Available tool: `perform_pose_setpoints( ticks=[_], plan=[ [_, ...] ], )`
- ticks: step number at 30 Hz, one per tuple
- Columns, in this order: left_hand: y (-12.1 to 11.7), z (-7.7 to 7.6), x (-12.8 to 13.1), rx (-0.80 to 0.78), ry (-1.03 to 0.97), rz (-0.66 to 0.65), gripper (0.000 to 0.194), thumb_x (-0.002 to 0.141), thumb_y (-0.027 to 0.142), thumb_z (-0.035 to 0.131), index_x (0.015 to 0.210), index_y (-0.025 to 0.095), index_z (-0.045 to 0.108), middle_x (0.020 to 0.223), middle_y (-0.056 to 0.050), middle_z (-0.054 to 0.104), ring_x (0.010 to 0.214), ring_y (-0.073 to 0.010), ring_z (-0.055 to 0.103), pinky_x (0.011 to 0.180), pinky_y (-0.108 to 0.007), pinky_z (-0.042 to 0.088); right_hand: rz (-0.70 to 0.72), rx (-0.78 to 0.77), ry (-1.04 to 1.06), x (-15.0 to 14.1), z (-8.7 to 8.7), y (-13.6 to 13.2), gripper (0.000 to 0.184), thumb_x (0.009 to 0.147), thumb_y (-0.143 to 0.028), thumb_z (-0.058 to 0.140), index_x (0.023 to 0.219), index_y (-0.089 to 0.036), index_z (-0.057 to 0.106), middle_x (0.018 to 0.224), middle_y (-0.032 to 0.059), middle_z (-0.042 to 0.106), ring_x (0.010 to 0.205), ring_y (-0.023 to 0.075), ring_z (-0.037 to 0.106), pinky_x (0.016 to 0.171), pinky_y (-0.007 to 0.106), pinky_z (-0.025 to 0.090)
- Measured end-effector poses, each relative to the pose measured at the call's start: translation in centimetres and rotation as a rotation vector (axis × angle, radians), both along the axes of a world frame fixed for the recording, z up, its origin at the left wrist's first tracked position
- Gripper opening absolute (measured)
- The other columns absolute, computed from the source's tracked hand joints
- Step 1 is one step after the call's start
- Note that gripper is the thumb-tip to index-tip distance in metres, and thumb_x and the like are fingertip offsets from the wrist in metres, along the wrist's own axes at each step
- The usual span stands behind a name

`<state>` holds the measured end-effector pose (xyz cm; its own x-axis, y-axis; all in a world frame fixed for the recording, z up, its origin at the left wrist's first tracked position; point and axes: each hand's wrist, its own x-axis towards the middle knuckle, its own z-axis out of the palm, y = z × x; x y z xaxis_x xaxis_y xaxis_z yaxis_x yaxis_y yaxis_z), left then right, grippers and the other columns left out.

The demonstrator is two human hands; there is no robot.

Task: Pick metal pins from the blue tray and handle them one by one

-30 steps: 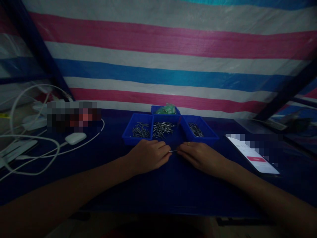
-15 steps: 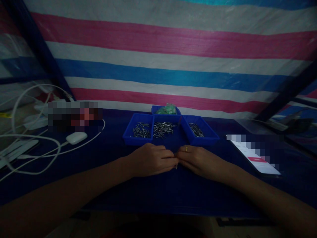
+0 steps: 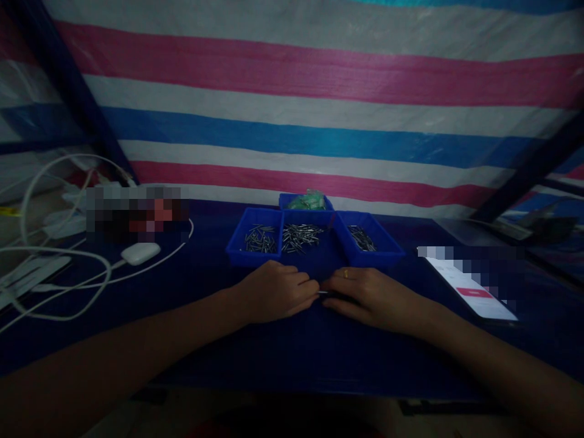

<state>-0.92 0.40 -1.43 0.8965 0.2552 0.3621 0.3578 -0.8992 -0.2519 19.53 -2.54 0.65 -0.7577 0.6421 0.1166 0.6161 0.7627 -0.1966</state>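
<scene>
My left hand point(image 3: 283, 292) rests on the blue table, its fingertips pinched round one end of a thin, shiny metal pin point(image 3: 323, 292). The pin points toward my right hand point(image 3: 362, 293), which wears a ring and has its thumb and fingers parted around the pin's free end. Just beyond the hands lies a loose pile of similar metal pins point(image 3: 301, 236). More pins sit in the left blue tray point(image 3: 255, 258) and in the right blue tray point(image 3: 387, 243).
Behind the pile, another blue tray point(image 3: 285, 199) holds a green plastic bag point(image 3: 310, 201). A lit phone point(image 3: 474, 292) lies at the right. White cables point(image 3: 107, 274) and a white case point(image 3: 140, 253) occupy the left side. A striped sheet point(image 3: 319, 109) hangs behind the table.
The fingertips have come slightly apart. My right thumb and fingers have parted, and the pin now shows lying sideways between the hands.
</scene>
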Motion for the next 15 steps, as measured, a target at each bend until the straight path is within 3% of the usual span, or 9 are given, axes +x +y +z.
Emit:
perform_pose_setpoints(
  ticks=[15],
  plan=[
    [0.05, 0.23, 0.13, -0.049, -0.018, 0.14, 0.019, 0.084, 0.024, 0.035, 0.072, 0.017, 0.049, 0.059, 0.002, 0.054, 0.053, -0.0117, 0.052, 0.049, -0.024, 0.035, -0.153, 0.054, -0.03, 0.55, -0.06, 0.72, 0.022, 0.088, -0.026, 0.036, 0.09, -0.016, 0.055, 0.076, 0.0036, 0.058, 0.068, 0.0135, 0.054, 0.062, 0.026, 0.039]
  ],
)
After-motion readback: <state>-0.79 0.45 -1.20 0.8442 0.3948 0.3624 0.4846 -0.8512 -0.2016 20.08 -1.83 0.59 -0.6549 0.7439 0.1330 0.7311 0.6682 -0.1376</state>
